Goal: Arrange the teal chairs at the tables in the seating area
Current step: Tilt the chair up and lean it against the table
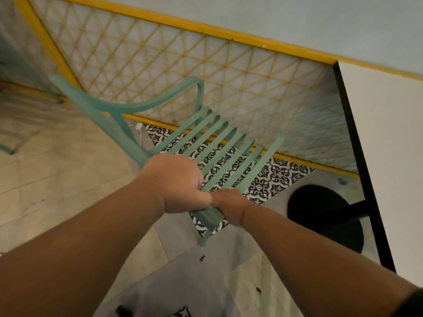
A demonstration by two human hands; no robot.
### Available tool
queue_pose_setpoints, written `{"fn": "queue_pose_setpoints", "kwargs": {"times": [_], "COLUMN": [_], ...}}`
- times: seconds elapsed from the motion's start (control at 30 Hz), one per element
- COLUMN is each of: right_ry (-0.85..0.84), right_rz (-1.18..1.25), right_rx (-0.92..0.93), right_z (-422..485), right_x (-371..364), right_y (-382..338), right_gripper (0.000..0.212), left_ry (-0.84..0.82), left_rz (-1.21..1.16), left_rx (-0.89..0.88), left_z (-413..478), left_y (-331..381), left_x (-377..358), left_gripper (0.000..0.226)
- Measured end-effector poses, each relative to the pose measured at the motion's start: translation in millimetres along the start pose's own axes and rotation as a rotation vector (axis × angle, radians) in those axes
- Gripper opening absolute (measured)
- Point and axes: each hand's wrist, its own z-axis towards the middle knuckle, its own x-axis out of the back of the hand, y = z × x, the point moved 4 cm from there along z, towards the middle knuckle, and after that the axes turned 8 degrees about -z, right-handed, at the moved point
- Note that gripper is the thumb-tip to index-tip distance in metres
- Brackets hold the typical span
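A teal slatted chair [212, 138] is tilted in front of me, its curved armrest up at the left and its slats running away toward the lattice wall. My left hand [176, 181] grips the near edge of the chair from above. My right hand [229, 204] grips the same edge just to the right, close against the left hand. A white table [389, 156] with a black edge stands at the right, its round black base [325, 216] on the floor below.
A yellow-framed lattice partition [206, 72] runs across the back. Part of another teal chair [13, 72] shows at the far left. Patterned black-and-white tiles [274, 179] lie under the chair, and a white cable and plug [138, 126] lie near the partition.
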Motion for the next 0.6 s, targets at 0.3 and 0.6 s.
{"fn": "queue_pose_setpoints", "kwargs": {"times": [0.3, 0.6], "right_ry": [-0.124, -0.073], "right_rz": [-0.247, -0.249], "right_rx": [-0.016, -0.173], "right_z": [23, 37], "right_x": [-4, -16], "right_y": [33, 112], "right_gripper": [0.037, 0.050], "left_ry": [0.087, 0.159], "left_rz": [0.050, 0.128], "left_rx": [-0.061, -0.040], "left_z": [2, -1], "left_y": [-5, -3], "left_x": [-7, -5], "left_gripper": [0.056, 0.062]}}
